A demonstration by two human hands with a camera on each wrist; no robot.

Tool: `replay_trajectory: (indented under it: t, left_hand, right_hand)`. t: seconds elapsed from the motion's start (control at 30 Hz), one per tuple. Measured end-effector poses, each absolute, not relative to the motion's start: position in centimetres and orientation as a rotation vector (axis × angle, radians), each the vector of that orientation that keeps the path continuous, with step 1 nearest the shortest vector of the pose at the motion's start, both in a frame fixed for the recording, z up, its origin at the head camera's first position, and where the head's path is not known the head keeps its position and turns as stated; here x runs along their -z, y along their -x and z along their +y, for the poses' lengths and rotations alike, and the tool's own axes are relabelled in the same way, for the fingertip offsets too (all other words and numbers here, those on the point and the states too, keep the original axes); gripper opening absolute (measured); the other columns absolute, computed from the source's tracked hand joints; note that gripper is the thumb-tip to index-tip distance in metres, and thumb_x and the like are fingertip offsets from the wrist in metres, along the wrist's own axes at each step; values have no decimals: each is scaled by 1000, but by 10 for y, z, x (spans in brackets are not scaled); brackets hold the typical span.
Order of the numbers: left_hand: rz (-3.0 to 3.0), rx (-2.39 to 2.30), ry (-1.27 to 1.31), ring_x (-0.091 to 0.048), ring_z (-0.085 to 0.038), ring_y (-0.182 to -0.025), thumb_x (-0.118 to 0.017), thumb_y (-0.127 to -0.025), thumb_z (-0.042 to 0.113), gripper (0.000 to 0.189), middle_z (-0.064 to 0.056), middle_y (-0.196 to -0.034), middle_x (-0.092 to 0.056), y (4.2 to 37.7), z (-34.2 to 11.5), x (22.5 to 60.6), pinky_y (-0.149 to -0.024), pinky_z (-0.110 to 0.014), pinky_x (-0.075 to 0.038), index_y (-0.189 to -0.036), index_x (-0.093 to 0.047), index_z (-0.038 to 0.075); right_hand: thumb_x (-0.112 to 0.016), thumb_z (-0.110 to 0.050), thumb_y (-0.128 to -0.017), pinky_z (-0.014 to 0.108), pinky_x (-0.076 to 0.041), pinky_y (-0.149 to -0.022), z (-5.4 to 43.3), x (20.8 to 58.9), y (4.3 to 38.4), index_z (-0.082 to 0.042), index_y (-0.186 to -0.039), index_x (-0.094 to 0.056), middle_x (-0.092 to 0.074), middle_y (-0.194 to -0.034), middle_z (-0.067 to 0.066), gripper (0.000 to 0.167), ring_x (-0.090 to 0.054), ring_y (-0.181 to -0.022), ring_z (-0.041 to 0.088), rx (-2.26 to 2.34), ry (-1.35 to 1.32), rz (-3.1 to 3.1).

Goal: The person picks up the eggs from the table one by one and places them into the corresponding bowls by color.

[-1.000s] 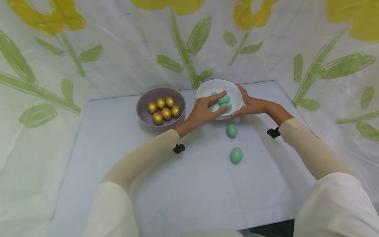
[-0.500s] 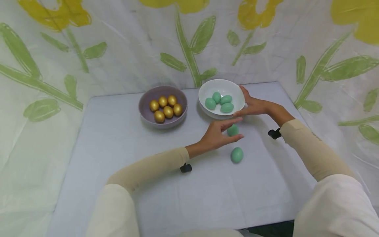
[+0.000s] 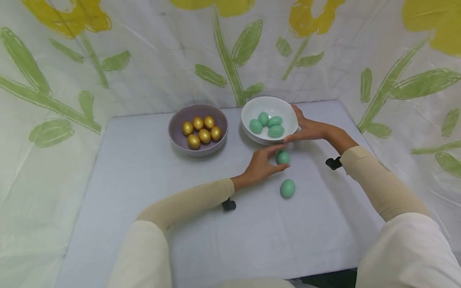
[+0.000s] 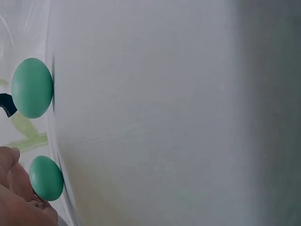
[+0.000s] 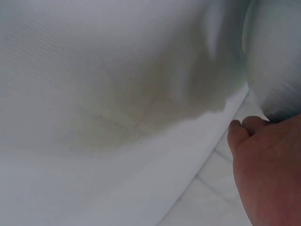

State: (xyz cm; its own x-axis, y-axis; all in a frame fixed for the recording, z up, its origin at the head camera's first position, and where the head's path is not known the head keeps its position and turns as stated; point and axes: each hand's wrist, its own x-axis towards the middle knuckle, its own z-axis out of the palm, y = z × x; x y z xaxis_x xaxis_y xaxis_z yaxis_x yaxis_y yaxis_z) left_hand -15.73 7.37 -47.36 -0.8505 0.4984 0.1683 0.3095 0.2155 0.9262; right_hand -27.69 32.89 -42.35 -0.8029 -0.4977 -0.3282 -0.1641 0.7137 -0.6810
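Observation:
My left hand [image 3: 260, 166] has its thumb and fingers on either side of a pale green egg [image 3: 283, 157] that sits on the table in front of the white bowl [image 3: 253, 109]. The same egg [image 4: 46, 178] shows beside the hand [image 4: 19, 197] in the left wrist view. Around the bowl's right side my right hand [image 3: 309, 129] keeps a grip, thumb near the front. Inside that bowl lie several green eggs [image 3: 275, 131]. Another green egg [image 3: 287, 189] rests nearer to me. In the right wrist view, the hand [image 5: 273, 169] touches the bowl's outside [image 5: 277, 56].
A mauve bowl [image 3: 174, 142] with several gold eggs [image 3: 204, 136] stands left of the white one. A pale cloth covers the table [image 3: 230, 236]. Behind it hangs a sheet [image 3: 151, 80] painted with yellow flowers and green leaves.
My left hand has come from above the white bowl down to the egg in front, and its thumb and fingers have drawn together around it. The right hand stays on the bowl.

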Motion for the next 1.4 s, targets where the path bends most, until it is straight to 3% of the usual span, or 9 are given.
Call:
replay_trajectory:
  t: [0.37, 0.67, 0.97, 1.23, 1.4]
  left_hand:
    - [2311, -1664, -713, -53, -9, -141, -88, -90, 15, 65, -5, -151, -62, 165, 78, 482, -111, -16, -42, -148, -60, 4]
    - [2294, -1607, -761, -55, -12, -141, -91, -86, 19, 67, -9, -149, -63, 173, 75, 488, -110, -14, -42, -144, -62, 0]
    - [2214, -1626, -755, -59, -14, -137, -91, -85, 11, 62, -9, -142, -67, 173, 74, 487, -108, -17, -45, -141, -65, 0]
    - [2120, -1608, -845, -58, -6, -135, -91, -86, 15, 67, -8, -146, -65, 164, 68, 470, -108, -19, -47, -145, -63, 1]
    - [2055, -1624, -896, -58, -1, -133, -90, -87, 17, 66, -4, -146, -65, 160, 64, 450, -107, -16, -46, -147, -63, 5]
  right_hand:
    - [-85, -42, -90, 67, -16, -124, 326, 420, 273, -35, -163, 28, 19, -173, 5, 134, -4, -160, 37, 909, 499, 2416]
    - [-84, -46, -90, 66, -15, -125, 326, 421, 276, -41, -160, 31, 22, -173, 4, 135, -2, -160, 36, 883, 497, 2429]
    - [-85, -42, -90, 67, -14, -125, 326, 422, 274, -33, -161, 32, 22, -173, 9, 138, 1, -161, 39, 887, 451, 2418]
    - [-86, -34, -89, 70, -10, -124, 321, 413, 270, -19, -162, 33, 24, -172, 16, 140, 5, -160, 44, 898, 430, 2384]
    - [-86, -38, -90, 67, -14, -125, 324, 419, 272, -29, -162, 33, 23, -173, 9, 139, 1, -161, 40, 903, 452, 2403]
